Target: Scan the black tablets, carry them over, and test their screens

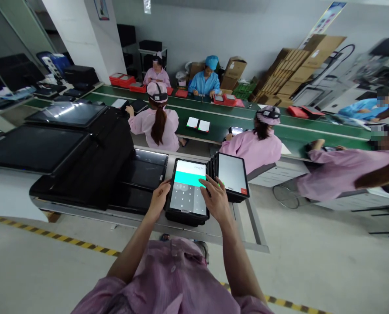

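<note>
The tablet (187, 192) shows grey keys (183, 197) (teal above); left hand (160, 198) half-curled alongside, grip unclear; right hand (216, 198) loosely spread, empty.

The tablet (184, 206) had a black frame around a white strip (184, 165), a turquoise band (185, 178) and a grey keypad (177, 192) with white digits. Beside it, a black-edged tablet (232, 174) showed pale grey and a red corner patch (243, 191). The wearer's shirt (177, 279) was mauve-pink, the floor tape (56, 234) yellow-and-black striped, the bench (222, 134) green, the cartons (321, 52) brown.
</note>
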A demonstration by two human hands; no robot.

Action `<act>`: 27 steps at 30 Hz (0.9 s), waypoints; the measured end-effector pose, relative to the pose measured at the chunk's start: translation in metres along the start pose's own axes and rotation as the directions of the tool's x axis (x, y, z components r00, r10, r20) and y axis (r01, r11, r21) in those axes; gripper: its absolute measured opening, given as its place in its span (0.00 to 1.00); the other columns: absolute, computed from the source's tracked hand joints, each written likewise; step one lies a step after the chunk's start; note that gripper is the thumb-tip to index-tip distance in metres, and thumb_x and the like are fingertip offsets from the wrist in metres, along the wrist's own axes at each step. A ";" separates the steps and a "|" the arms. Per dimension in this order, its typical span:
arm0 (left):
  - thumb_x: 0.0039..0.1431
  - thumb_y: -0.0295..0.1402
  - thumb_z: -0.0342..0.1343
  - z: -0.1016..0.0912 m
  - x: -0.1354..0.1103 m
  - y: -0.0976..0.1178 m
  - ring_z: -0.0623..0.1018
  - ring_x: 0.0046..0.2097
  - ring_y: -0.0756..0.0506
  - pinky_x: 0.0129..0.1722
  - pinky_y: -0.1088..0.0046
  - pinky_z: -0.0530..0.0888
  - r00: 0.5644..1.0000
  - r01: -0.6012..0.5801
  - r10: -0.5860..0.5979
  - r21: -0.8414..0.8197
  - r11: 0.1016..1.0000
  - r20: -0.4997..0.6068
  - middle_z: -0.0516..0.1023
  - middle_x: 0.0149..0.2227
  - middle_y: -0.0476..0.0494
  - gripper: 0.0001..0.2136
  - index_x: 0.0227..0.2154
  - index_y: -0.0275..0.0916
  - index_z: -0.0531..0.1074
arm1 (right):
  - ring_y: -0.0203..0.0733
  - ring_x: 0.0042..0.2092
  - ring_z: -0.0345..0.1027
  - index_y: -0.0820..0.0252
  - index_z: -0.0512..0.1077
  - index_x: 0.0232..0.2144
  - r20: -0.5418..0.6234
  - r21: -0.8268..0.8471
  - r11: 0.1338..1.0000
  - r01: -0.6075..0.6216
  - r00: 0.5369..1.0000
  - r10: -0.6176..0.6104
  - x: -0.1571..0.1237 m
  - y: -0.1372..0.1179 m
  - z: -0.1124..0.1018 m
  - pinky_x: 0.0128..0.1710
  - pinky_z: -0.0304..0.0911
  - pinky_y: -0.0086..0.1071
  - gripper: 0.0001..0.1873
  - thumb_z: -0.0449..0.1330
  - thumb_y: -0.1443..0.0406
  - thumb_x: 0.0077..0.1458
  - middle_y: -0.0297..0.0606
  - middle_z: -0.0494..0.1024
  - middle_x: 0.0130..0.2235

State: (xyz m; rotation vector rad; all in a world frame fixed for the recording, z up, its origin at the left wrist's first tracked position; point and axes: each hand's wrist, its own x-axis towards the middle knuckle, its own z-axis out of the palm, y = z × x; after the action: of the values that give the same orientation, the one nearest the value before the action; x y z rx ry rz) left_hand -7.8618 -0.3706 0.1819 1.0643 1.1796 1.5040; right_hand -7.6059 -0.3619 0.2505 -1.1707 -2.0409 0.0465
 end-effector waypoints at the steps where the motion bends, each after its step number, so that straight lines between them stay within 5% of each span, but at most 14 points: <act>1: 0.67 0.55 0.65 -0.003 -0.007 -0.002 0.82 0.66 0.33 0.68 0.52 0.76 1.000 -0.020 0.020 0.034 0.999 0.006 0.84 0.64 0.35 0.22 0.44 0.41 0.90 | 0.55 0.69 0.76 0.53 0.79 0.59 -0.022 -0.009 1.000 -0.004 1.000 0.004 -0.001 0.000 -0.002 0.74 0.61 0.63 0.18 0.54 0.57 0.80 0.42 0.88 0.58; 6: 0.71 0.53 0.64 -0.011 -0.044 -0.016 0.82 0.67 0.34 0.67 0.53 0.78 0.991 -0.131 0.133 0.155 0.979 -0.008 0.82 0.67 0.36 0.22 0.58 0.45 0.86 | 0.55 0.66 0.79 0.52 0.80 0.56 -0.036 -0.007 1.000 -0.016 0.999 0.016 -0.001 -0.001 -0.003 0.74 0.63 0.63 0.17 0.54 0.58 0.80 0.42 0.89 0.55; 11: 0.79 0.51 0.54 -0.003 -0.065 -0.032 0.80 0.68 0.35 0.71 0.50 0.75 0.968 -0.222 0.237 0.152 0.963 -0.087 0.82 0.66 0.34 0.22 0.60 0.43 0.83 | 0.54 0.66 0.80 0.50 0.81 0.58 -0.022 0.047 0.999 -0.014 1.000 0.015 0.004 -0.007 0.004 0.74 0.63 0.64 0.17 0.54 0.56 0.80 0.41 0.89 0.56; 18: 0.82 0.48 0.48 0.012 -0.068 -0.046 0.81 0.66 0.35 0.69 0.50 0.76 0.931 -0.279 0.308 0.160 0.947 -0.198 0.82 0.65 0.33 0.24 0.60 0.41 0.83 | 0.54 0.64 0.80 0.52 0.80 0.60 -0.174 0.100 0.989 -0.108 0.977 0.124 0.015 -0.014 0.011 0.72 0.66 0.61 0.20 0.52 0.57 0.80 0.45 0.88 0.58; 27: 0.81 0.50 0.46 0.011 -0.058 -0.050 0.83 0.61 0.35 0.63 0.49 0.80 0.884 -0.380 0.428 0.241 0.893 -0.189 0.84 0.60 0.31 0.25 0.55 0.39 0.83 | 0.54 0.69 0.75 0.52 0.81 0.59 -0.106 0.162 0.974 -0.156 0.979 0.175 0.030 -0.007 0.022 0.72 0.66 0.58 0.22 0.50 0.53 0.80 0.45 0.86 0.59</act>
State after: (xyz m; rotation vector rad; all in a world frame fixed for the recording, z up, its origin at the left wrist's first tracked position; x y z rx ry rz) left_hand -7.8318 -0.4193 0.1292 1.3588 1.3512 1.9127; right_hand -7.6331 -0.3359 0.2560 -1.2144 -1.7987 0.2071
